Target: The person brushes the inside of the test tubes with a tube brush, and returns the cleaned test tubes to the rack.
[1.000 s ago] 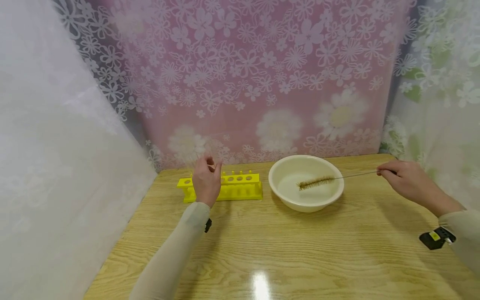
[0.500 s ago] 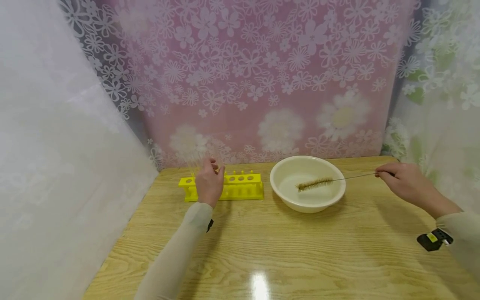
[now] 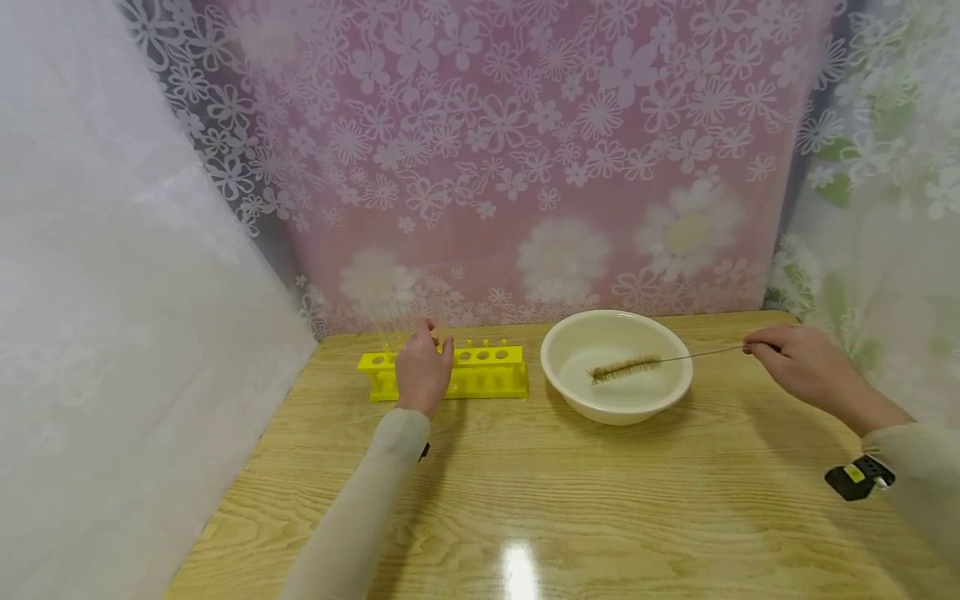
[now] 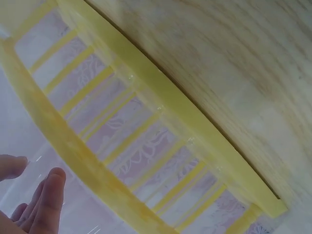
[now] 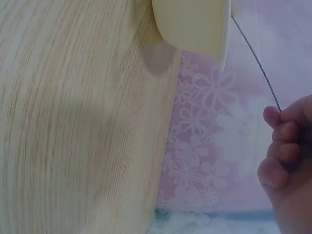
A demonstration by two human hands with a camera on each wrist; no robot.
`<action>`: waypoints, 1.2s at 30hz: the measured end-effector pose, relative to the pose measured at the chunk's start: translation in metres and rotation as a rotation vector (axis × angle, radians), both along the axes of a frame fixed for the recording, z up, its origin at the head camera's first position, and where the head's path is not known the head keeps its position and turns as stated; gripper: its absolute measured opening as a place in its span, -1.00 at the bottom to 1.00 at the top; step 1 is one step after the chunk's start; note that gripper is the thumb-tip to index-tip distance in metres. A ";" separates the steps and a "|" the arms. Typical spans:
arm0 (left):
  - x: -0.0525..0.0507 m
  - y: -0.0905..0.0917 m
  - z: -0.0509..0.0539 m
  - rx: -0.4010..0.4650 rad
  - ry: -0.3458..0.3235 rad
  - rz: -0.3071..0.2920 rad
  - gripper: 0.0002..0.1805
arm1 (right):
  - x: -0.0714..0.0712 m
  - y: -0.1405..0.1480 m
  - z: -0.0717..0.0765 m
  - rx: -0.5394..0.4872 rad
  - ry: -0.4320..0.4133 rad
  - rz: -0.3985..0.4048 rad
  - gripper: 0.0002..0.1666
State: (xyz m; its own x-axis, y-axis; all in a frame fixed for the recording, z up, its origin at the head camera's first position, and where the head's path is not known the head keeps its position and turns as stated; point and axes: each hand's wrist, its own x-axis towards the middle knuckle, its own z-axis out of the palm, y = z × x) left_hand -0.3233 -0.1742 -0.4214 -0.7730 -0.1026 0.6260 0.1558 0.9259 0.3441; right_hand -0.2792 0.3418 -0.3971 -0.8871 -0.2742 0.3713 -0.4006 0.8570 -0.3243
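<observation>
A yellow test tube rack [image 3: 487,382] stands at the back left of the table, with several clear test tubes [image 3: 386,325] upright in its left part. My left hand [image 3: 423,371] is at the rack's middle. In the left wrist view its thumb and fingers [image 4: 51,195] are spread apart beside the rack's top plate, and faint glints of glass show near them. My right hand [image 3: 798,362] grips the handle end of a test tube brush, its twisted wire [image 5: 258,63] stretching left. The brown bristles [image 3: 626,367] hang over the inside of a cream bowl [image 3: 615,408].
The wood-grain table [image 3: 480,483] reaches toward me in front of the rack and bowl. A pink flowered curtain [image 3: 480,167] hangs behind its back edge. Pale sheets hang at the left and right sides. Yellow pegs [image 3: 486,343] stick up along the rack's back.
My left hand has shifted slightly right along the rack, its fingers and thumb straightening apart, and more tubes show beside it. The right hand and brush have drifted slightly left.
</observation>
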 end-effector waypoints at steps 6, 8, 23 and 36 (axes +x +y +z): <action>0.000 -0.001 0.000 -0.102 0.030 0.021 -0.66 | -0.006 -0.005 -0.002 -0.016 0.015 0.011 -0.64; 0.001 -0.002 0.001 -0.146 0.043 0.029 -0.66 | -0.010 -0.007 -0.005 -0.006 0.029 0.011 -0.66; 0.008 -0.001 -0.003 -0.245 0.079 -0.017 -0.62 | -0.013 -0.013 -0.016 -0.029 -0.076 0.038 -0.64; 0.027 0.010 0.000 -0.354 0.080 -0.178 -0.67 | -0.010 -0.011 -0.009 0.048 -0.058 -0.005 -0.46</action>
